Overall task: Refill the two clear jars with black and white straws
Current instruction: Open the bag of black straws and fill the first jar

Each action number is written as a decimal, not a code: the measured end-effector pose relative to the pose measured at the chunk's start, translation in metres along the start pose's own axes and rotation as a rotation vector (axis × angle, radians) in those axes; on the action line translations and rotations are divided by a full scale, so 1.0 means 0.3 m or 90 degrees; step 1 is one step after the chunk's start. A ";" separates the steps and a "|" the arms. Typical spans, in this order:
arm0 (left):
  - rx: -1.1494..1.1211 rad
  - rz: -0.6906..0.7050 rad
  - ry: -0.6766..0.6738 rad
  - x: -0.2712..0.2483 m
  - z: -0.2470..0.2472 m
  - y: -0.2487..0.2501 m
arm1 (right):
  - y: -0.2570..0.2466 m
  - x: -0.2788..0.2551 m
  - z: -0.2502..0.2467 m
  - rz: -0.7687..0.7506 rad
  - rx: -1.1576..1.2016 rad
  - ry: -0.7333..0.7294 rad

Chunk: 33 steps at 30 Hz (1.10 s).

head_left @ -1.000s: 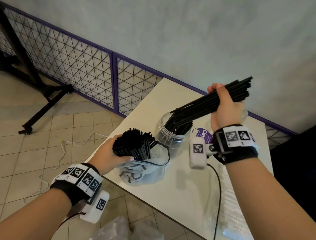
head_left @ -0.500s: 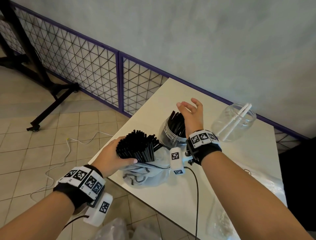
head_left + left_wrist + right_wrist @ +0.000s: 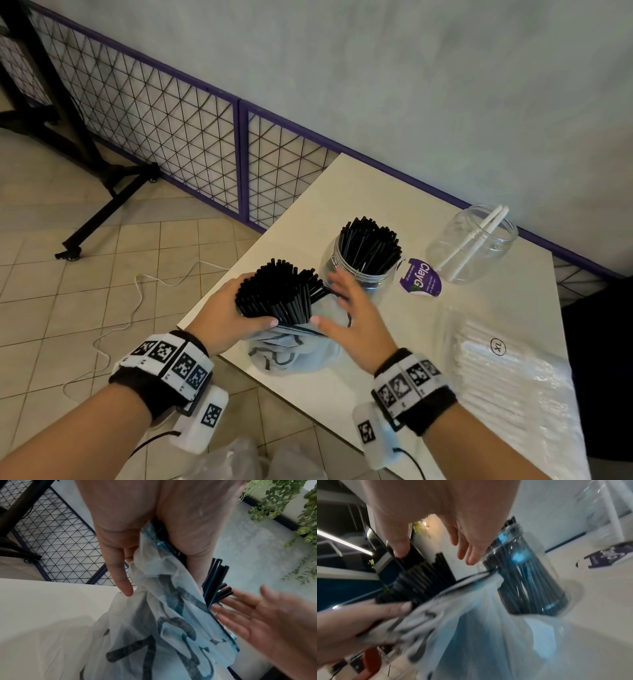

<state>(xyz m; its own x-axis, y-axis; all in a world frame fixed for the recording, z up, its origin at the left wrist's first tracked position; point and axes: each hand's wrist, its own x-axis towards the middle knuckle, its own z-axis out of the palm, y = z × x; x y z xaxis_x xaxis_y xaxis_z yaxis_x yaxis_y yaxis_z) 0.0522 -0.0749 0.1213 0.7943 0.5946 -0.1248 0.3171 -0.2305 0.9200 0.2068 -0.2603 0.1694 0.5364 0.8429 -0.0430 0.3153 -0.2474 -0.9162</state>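
My left hand (image 3: 227, 313) grips a thick bundle of black straws (image 3: 279, 291) standing in a crumpled plastic bag (image 3: 291, 349) at the table's near corner; the bag (image 3: 154, 622) fills the left wrist view. My right hand (image 3: 346, 308) is open, fingers spread, right beside the bundle on its right and holding nothing. Just behind it stands a clear jar (image 3: 363, 274) packed with black straws (image 3: 370, 245); this jar (image 3: 530, 585) shows in the right wrist view too. A second clear jar (image 3: 474, 241) at the far right holds two white straws (image 3: 476, 236).
A purple label (image 3: 421, 277) lies between the jars. A clear pack of white straws (image 3: 507, 373) lies at the table's right edge. The white table (image 3: 376, 192) stands by a purple wire fence (image 3: 191, 137). A white cable (image 3: 137, 298) trails on the tiled floor.
My right hand dropped its bundle of black straws into the near jar, opened, and came back toward the bag. The left hand kept its grip on the bagged bundle.
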 end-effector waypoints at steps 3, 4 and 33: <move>0.003 0.010 -0.012 0.001 0.007 0.001 | 0.031 0.018 0.082 0.016 -0.038 -0.027; 0.010 0.018 -0.015 -0.001 0.012 0.004 | 0.031 0.033 0.101 -0.001 -0.066 -0.015; 0.090 0.028 0.059 -0.011 0.003 0.030 | -0.226 0.103 -0.024 -0.007 0.240 0.151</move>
<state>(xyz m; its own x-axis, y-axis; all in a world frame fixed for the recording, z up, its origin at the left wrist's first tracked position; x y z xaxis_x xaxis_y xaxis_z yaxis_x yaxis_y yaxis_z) 0.0529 -0.0796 0.1298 0.7599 0.6485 -0.0450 0.3585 -0.3603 0.8612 0.2077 -0.2211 0.2331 0.7134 0.7004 0.0207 0.0387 -0.0098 -0.9992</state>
